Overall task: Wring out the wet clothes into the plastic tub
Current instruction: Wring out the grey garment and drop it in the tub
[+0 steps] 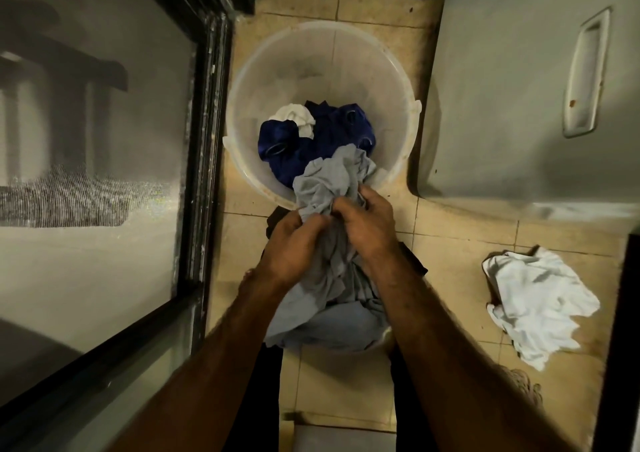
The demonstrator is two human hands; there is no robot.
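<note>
A translucent white plastic tub (277,57) stands on the tiled floor ahead of me. Inside it lie a dark blue garment (325,140) and a small white cloth (294,116). I hold a light grey-blue garment (329,174) over the tub's near rim. My left hand (294,244) and my right hand (367,226) grip its bunched middle side by side. Its upper end drapes into the tub, and its lower part hangs down into a pale container (377,342) that is mostly hidden under it.
A crumpled white cloth (540,302) lies on the floor at the right. A dark-framed glass door (204,140) bounds the left side. A grey appliance (519,88) stands at the right, close to the tub. The floor strip between them is narrow.
</note>
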